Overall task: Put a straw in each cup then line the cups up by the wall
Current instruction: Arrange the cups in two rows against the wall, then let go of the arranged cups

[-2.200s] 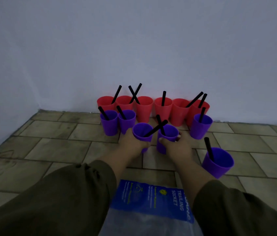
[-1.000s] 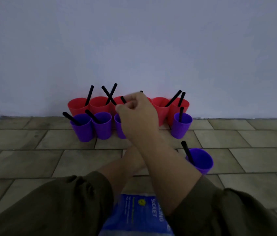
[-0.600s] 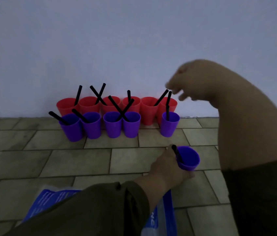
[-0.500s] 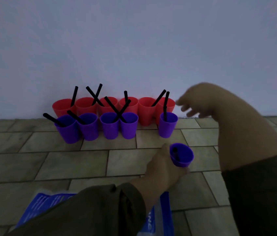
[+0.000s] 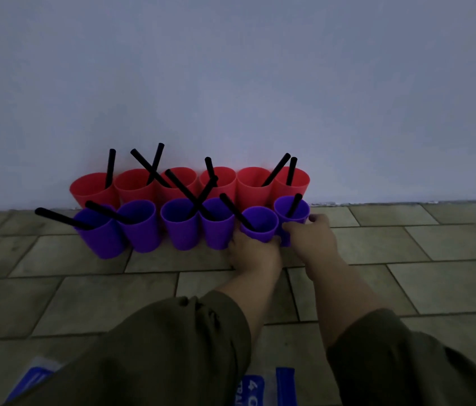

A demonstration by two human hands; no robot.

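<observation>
Several red cups [image 5: 140, 186] stand in a row against the white wall [image 5: 231, 83], each with a black straw. In front of them runs a row of several purple cups [image 5: 182, 227], also holding black straws [image 5: 190, 197]. My left hand [image 5: 253, 253] grips the second purple cup from the right [image 5: 260, 222], which stands in the row with a straw leaning left. My right hand [image 5: 314, 234] grips the rightmost purple cup [image 5: 291, 210], its straw upright. Both cups touch each other.
The floor is grey-brown tile [image 5: 406, 259] running to the wall's base. A blue and white plastic packet [image 5: 257, 391] lies near me at the bottom edge, mostly hidden by my dark sleeves.
My left hand carried the loose purple cup from the floor into the gap in the purple row. My right hand came down from the air and took hold of the rightmost purple cup.
</observation>
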